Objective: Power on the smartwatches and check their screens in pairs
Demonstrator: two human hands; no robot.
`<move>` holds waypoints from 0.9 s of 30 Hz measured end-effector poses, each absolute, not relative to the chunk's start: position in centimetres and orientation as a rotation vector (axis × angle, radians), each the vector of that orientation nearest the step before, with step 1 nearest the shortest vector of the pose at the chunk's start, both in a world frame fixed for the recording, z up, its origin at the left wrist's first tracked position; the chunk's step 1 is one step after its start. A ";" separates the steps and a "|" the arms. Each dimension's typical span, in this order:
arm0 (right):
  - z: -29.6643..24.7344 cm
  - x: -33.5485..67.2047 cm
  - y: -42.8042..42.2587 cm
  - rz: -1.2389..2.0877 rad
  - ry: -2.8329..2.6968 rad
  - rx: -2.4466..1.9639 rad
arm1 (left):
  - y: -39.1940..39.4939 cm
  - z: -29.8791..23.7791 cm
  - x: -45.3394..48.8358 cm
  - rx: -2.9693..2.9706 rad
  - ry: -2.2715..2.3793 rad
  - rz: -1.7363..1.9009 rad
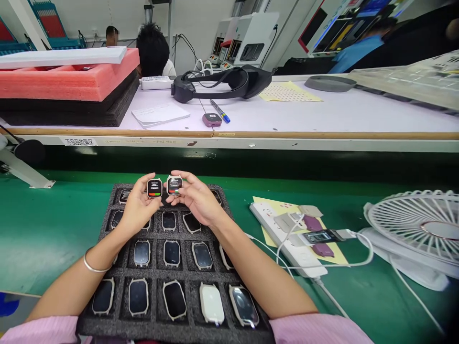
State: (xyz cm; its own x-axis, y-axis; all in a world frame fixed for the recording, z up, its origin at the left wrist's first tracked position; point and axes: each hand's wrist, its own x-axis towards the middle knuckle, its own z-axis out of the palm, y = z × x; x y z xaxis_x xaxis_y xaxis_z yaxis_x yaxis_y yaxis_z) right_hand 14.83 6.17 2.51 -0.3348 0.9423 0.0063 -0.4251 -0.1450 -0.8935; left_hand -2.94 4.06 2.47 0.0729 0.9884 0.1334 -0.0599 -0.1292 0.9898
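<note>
Left grip [138, 206]: watch [154, 188] upright, facing camera

Cannot read screen text on left watch [154, 188] or right watch [174, 185], above far edge of foam tray [158, 273]: too small. Cannot see pockets beneath left hand [138, 205], right hand [197, 198], both forearms. Cut off at picture's right edge: fan [416, 229].

- Left watch [154, 188]: small, rounded-square, pale case, screen lit with red and green bars, facing us, pinched in our left hand [138, 208].
- Right watch [174, 185]: we see the same lit screen, just beside it, in our right hand [197, 198].
</note>
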 end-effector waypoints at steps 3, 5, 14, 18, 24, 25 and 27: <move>2.5 14.6 5.8 1.658 -1.081 -0.725 | 3.8 2.8 -3.0 1.269 1.048 1.279; 2.4 14.5 5.8 1.646 -1.087 -0.732 | 3.7 2.9 -3.2 1.250 1.032 1.285; 2.0 14.6 6.0 1.639 -1.085 -0.724 | 3.8 2.5 -3.7 1.222 0.964 1.231; 1.9 14.7 6.1 1.653 -1.074 -0.715 | 4.0 2.6 -3.8 1.223 0.970 1.238; 1.8 14.7 6.0 1.644 -1.101 -0.702 | 3.9 2.8 -3.7 1.196 0.975 1.243; 1.8 14.7 5.9 1.641 -1.108 -0.696 | 3.9 2.8 -3.6 1.196 0.979 1.244; 1.8 14.7 5.9 1.635 -1.119 -0.680 | 3.9 2.8 -3.6 1.199 0.986 1.249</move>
State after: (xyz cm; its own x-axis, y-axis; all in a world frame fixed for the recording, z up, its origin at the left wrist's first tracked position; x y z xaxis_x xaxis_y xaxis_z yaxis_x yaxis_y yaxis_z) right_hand 14.65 5.85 1.84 -0.3421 0.9360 0.0824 -0.4153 -0.0720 -0.9068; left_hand -3.64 3.87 2.81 0.1010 0.9916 0.0802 -0.1527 -0.0642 0.9862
